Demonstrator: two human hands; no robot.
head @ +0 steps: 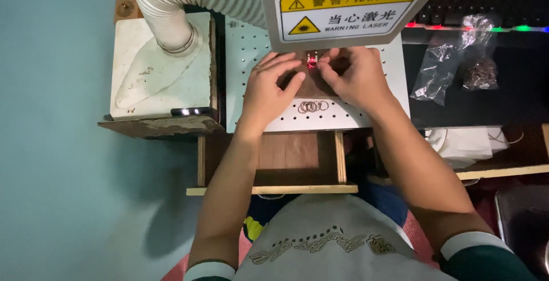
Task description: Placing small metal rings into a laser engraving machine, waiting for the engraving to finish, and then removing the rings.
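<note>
Both hands meet under the grey machine head. The left hand and right hand pinch with closed fingers a small ring piece, lit red, above the perforated plate. Loose rings lie near the plate's front edge.

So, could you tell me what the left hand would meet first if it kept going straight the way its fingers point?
The left hand points up and right toward the small red-lit piece under the laser head. It would likely meet that piece first, then the right hand's fingertips, though depth is hard to judge.
</note>
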